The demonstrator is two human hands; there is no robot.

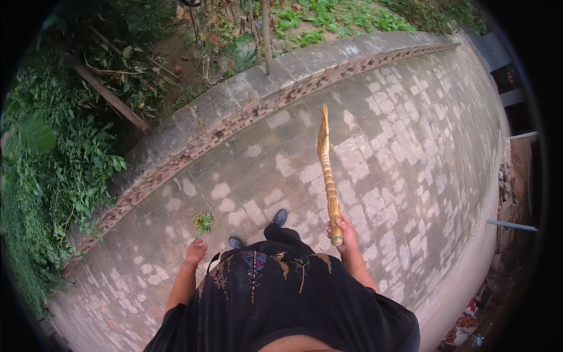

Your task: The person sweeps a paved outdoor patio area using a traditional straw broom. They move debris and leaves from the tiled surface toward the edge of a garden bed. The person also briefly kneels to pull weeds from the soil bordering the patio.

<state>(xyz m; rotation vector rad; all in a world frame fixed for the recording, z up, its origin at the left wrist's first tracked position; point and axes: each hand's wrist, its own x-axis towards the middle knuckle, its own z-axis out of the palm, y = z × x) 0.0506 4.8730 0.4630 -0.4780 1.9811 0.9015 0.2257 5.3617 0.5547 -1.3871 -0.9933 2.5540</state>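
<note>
A short straw hand broom (329, 178) is in my right hand (346, 233), which grips the lower end of its bound handle. The bristles point away from me, above the paving. At the left, my left hand (196, 251) hangs with its fingers curled, and no object shows in it; whether the fingers are fully closed cannot be made out. Just beyond that hand, a small clump of green leaves (202, 223) lies on the paving.
A low brick wall (228, 99) curves from the lower left to the upper right, bordering garden plants (66, 149). Wooden poles (265, 35) stand by it. Paving bricks (396, 145) extend rightward. Sacks (466, 323) lie at the lower right edge.
</note>
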